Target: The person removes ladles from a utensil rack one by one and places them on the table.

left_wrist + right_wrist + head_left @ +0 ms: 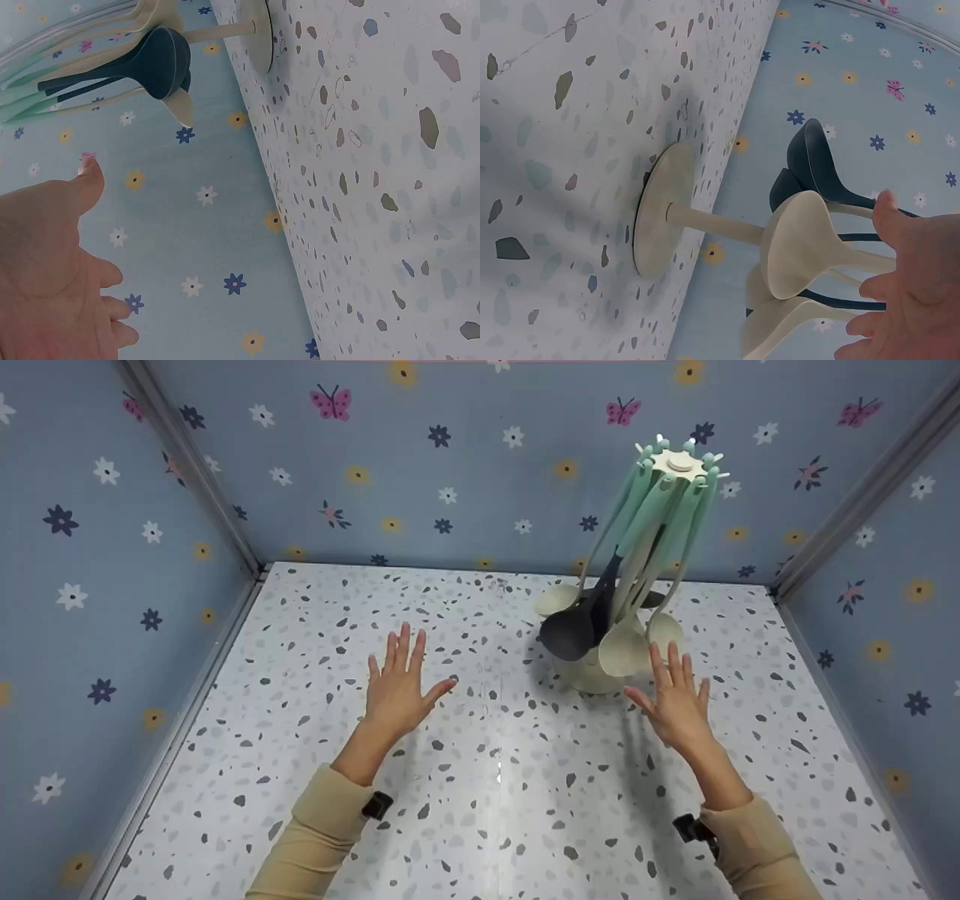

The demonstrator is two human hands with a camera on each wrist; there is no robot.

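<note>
A utensil stand point(680, 465) with a cream top ring and round base point(664, 214) stands at the back right, hung with several mint-handled utensils. Among them are a black ladle point(568, 634) and a cream ladle point(624, 649). My right hand point(679, 709) is just in front of the stand, fingers straight and spread, overlapping the edge of a cream utensil point(665, 631) in the head view. My left hand point(395, 697) is held over the table to the left of the stand, palm down, fingers straight, thumb out to the side. Neither hand holds anything.
The white speckled table point(480, 780) is bounded by a blue patterned back wall point(480, 472) and side walls, with grey metal strips point(195, 465) at the corners. Small black devices point(377, 805) sit at both wrists by the beige sleeves point(322, 825).
</note>
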